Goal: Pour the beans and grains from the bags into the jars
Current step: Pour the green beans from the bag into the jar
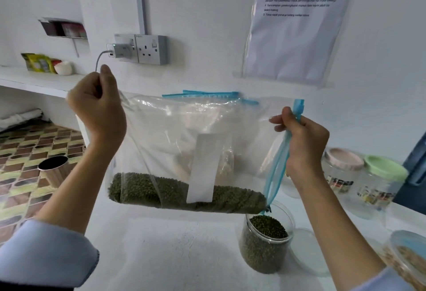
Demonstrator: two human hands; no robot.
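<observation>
My left hand [98, 104] pinching bag [184, 143] corner, right hand [299, 138] gripping blue zip edge; bag's low corner over open jar [265, 242], green beans [184, 195] inside both.

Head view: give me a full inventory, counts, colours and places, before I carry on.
Bag: one, clear with blue zip, held up over the counter.
Green beans: in the bag's lower edge and in the open jar.
Open jar: one, clear, counter, under the bag's corner.
Loose lid: one, clear, right of that jar.
Lidded jars: pink lid, green lid, far right.
Grain jar: one, bottom right.
Metal cup: one, left.
Left hand: grips a bag corner.
Right hand: pinches the zip strip.
</observation>
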